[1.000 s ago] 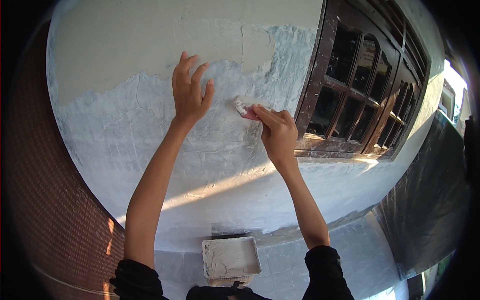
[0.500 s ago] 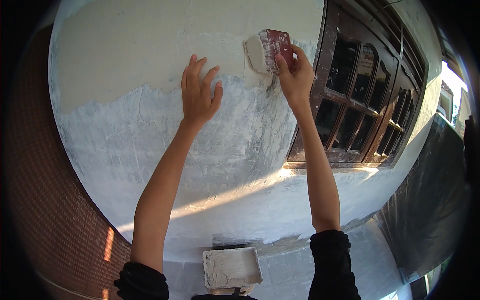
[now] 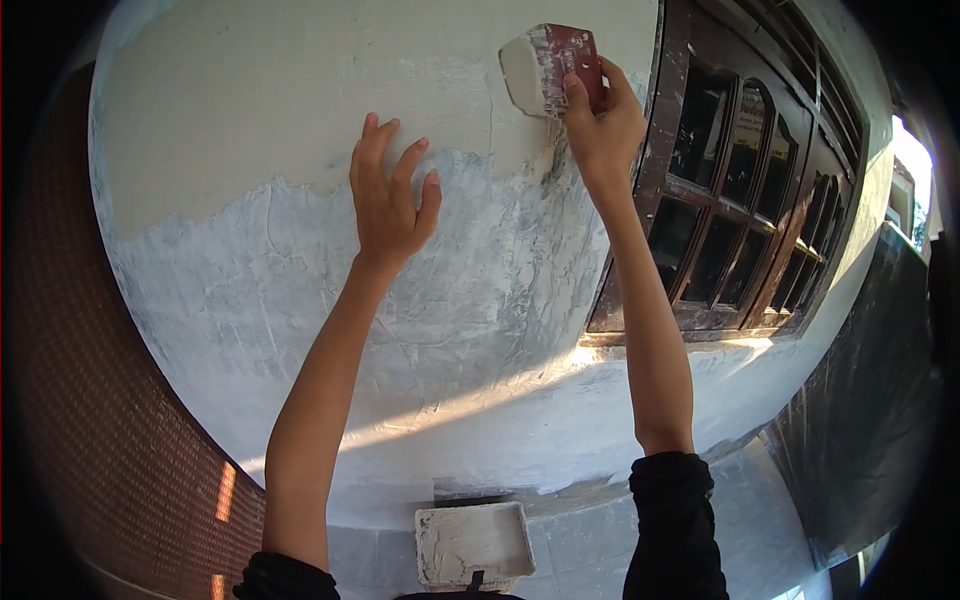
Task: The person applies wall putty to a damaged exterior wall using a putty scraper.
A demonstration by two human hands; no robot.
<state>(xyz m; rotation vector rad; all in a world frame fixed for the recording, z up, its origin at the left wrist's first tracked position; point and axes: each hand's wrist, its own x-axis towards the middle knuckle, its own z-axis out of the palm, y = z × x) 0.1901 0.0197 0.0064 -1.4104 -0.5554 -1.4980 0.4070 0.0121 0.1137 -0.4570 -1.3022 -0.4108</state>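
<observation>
My right hand [image 3: 606, 130] grips a dark red putty scraper [image 3: 574, 62] at the upper part of the wall, thumb on its near face and fingers behind. A thick layer of pale putty [image 3: 522, 74] coats the scraper's left part. My left hand [image 3: 390, 200] is open with fingers spread, empty, in front of the wall at the ragged lower edge of the putty coat. Smooth beige putty [image 3: 230, 110] covers the wall's upper area. Below it the wall [image 3: 300, 320] is patchy white and grey.
A dark wooden window [image 3: 715, 190] with glass panes stands right of my right hand. Low down near my body is a tray [image 3: 527, 545] holding putty. A brown woven-patterned surface [image 3: 100, 380] runs along the left, and a dark sheet [image 3: 850, 400] leans at the right.
My right hand and the scraper have moved upward along the wall, slightly right in view. My left hand has shifted a little left, still spread.
</observation>
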